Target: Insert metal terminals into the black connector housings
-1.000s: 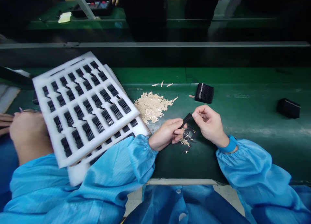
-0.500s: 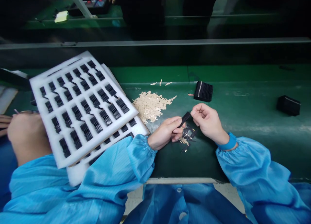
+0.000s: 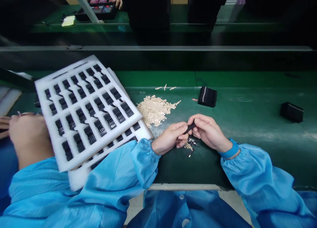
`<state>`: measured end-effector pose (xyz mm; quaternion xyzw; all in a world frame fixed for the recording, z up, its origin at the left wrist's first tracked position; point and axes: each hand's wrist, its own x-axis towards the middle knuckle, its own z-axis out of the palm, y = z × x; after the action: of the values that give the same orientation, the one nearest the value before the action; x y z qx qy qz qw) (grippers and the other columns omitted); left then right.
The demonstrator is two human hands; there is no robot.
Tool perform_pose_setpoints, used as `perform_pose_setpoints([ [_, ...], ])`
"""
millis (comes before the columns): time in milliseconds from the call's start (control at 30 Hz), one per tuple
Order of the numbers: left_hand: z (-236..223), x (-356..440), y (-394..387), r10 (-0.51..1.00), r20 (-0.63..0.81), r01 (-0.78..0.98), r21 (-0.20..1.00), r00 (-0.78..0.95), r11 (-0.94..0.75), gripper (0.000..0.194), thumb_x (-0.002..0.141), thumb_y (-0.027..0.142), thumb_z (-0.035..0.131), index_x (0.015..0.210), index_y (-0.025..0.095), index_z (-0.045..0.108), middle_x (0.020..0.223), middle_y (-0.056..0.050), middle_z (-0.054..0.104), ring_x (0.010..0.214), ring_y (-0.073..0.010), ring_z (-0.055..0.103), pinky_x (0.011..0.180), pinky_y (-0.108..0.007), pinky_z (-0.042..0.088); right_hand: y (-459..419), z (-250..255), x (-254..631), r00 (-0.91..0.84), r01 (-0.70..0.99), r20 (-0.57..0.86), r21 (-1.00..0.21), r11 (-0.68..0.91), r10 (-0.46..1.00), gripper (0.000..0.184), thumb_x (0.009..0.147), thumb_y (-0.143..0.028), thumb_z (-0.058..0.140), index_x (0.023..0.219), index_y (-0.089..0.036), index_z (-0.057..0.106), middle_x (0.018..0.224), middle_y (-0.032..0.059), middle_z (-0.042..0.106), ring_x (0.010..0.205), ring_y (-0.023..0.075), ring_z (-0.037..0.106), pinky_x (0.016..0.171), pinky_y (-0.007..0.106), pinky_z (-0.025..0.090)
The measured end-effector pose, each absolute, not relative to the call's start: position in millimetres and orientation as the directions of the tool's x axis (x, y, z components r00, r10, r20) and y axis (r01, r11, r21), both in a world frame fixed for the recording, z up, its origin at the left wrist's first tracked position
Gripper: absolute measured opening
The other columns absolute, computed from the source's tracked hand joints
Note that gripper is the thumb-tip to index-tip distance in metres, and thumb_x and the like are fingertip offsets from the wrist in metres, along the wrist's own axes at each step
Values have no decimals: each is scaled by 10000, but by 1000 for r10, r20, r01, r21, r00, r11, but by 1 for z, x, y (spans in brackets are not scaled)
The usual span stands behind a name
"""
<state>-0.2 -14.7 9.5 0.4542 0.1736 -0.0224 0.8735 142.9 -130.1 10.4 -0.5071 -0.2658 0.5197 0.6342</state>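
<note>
Between my two hands is a small black bar-shaped part (image 3: 190,127). My left hand (image 3: 173,135) pinches its lower left end. The fingers of my right hand (image 3: 206,129) close around its upper right end. Just below lie a few small black and tan pieces (image 3: 189,146), partly hidden by my hands. Beyond my left hand spreads a heap of thin tan strips (image 3: 156,110). A black ribbed block (image 3: 207,96) of parts sits on the green bench behind my right hand.
Two stacked white foam trays (image 3: 81,124) filled with black parts lean at the left. A second black block (image 3: 291,112) stands far right on the green bench (image 3: 247,155). Another person's arm (image 3: 29,139) is behind the trays; another person's hand (image 3: 118,1) shows across the bench.
My right hand has moved left and down onto the black part, which it stood just apart from before. The whole view has shifted slightly.
</note>
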Motion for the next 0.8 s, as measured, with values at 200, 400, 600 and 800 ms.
perform_pose_setpoints([
  [200,8,-1,-13,76,-308,215,800,948,560,364,921,516,602,901,160,529,579,93,317,448,-62,379,423,-180,288,-128,12,140,344,-457,-249,-887,-71,905,476,907,-620,603,852,-159,705,547,-2,580,450,86,434,445,230,314],
  [400,7,2,-12,212,-346,220,862,914,457,384,920,536,592,863,160,539,563,88,342,448,-62,397,416,-174,280,-128,14,150,425,-168,-211,-974,-152,880,332,827,-468,764,913,-175,634,609,-23,631,462,68,468,430,187,339],
  [600,4,1,-13,335,-348,186,882,876,432,639,938,725,379,938,129,609,576,61,406,454,-73,412,447,-196,324,-124,13,160,409,-449,-224,-893,-18,884,214,849,-349,724,847,-211,559,547,-79,569,390,60,437,379,175,310],
  [800,4,2,-8,427,-288,139,927,857,347,592,929,712,443,912,140,598,574,60,417,480,-84,432,475,-207,349,-113,3,152,414,-324,-83,-944,61,906,353,868,-414,707,1125,-187,622,921,59,744,689,144,688,656,295,553],
])
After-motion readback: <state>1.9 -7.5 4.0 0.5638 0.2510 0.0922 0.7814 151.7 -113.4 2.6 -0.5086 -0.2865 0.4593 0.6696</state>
